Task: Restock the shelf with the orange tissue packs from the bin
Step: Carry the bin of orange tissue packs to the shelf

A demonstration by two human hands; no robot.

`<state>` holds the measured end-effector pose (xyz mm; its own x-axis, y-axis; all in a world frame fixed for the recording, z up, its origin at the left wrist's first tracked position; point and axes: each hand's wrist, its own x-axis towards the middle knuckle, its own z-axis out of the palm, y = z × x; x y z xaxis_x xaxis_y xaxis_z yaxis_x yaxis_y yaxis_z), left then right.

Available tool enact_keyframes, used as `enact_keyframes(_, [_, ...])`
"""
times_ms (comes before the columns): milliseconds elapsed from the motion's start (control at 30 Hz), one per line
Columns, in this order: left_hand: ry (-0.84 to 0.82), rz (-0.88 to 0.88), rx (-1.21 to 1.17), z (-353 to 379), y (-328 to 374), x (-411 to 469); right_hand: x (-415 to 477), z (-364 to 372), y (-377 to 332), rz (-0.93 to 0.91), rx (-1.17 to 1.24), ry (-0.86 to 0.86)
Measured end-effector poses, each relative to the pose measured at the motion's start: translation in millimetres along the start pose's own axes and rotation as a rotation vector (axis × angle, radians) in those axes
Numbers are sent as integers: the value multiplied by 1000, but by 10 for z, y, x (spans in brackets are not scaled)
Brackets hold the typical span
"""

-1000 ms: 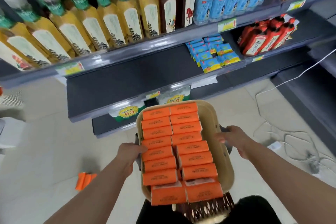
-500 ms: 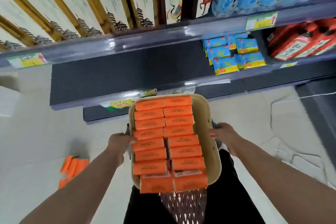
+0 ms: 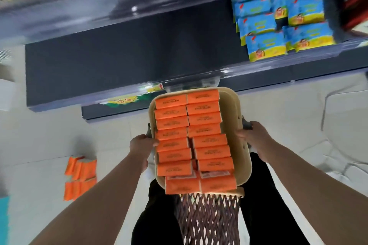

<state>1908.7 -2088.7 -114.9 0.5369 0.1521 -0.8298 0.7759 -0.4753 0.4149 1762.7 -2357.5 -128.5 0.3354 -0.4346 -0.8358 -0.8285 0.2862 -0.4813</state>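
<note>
A beige bin (image 3: 240, 157) filled with two rows of orange tissue packs (image 3: 191, 141) hangs in front of me over the floor. My left hand (image 3: 142, 143) grips the bin's left side handle. My right hand (image 3: 253, 135) grips the right side handle. Just beyond the bin runs a dark shelf (image 3: 127, 51), bare across its left and middle stretch. The undersides of both hands are hidden by the bin.
Blue and yellow packets (image 3: 282, 28) fill the right end of that shelf. Several orange packs (image 3: 80, 177) lie on the pale floor at the left. A lower shelf edge with a price tag (image 3: 123, 101) sticks out below. My dark trousers (image 3: 258, 205) are under the bin.
The view has tilted down and closer to the shelf; the bottles above have slid out of sight. The bin stays held by both hands, now nearer the dark shelf's front edge.
</note>
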Motion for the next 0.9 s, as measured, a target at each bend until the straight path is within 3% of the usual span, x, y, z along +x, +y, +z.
enact_keyframes(433, [-3,93,-21,387,137,541,589,54,69,-27,-97,43])
enact_keyframes(900, [-57,128,269,327,29,672,645,169,80,6,-144,73])
